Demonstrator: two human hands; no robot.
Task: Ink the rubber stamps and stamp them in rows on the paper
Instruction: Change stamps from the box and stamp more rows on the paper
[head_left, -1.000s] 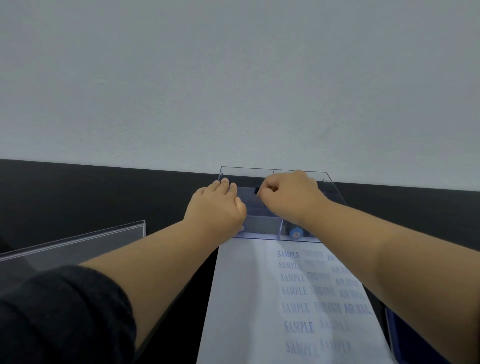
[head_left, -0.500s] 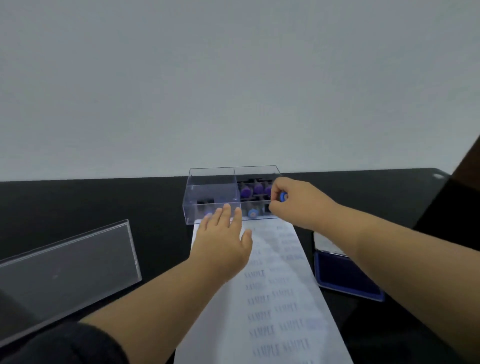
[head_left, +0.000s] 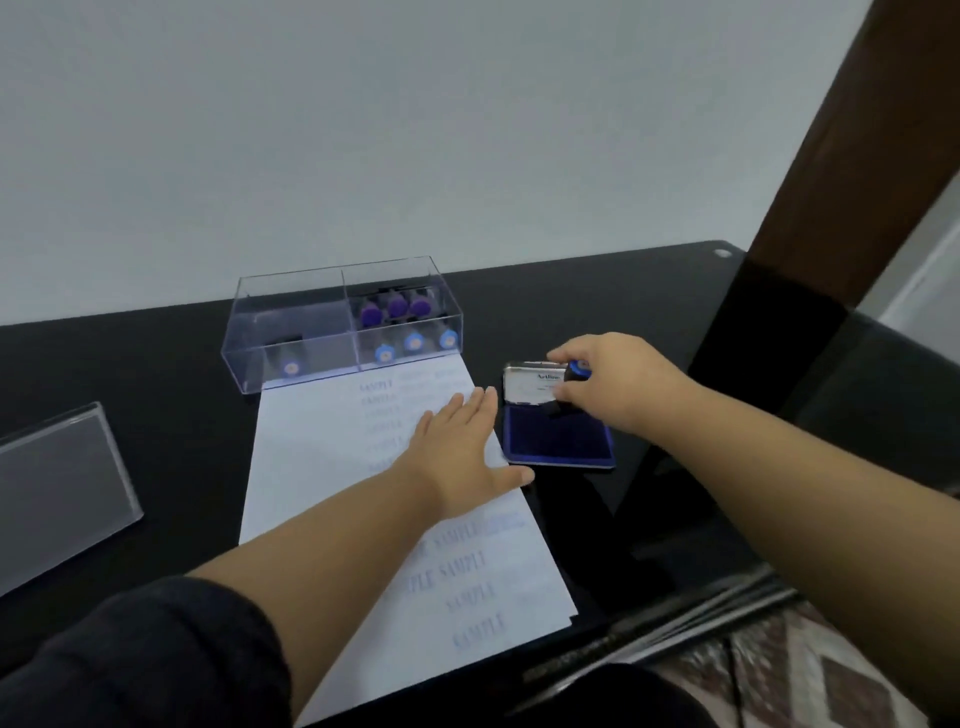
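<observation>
The left hand (head_left: 462, 457) lies flat, fingers straight, pinning the paper (head_left: 332, 467). It should stay there so the sheet cannot slide. The right hand (head_left: 618, 384) pinches a stamp (head_left: 577, 370) over the open ink pad (head_left: 558, 439); a level, even press should ink it cleanly. More stamps sit in the clear box (head_left: 291, 332) behind the paper. Everything rests on a black table (head_left: 156, 395) against a pale wall (head_left: 415, 130).
</observation>
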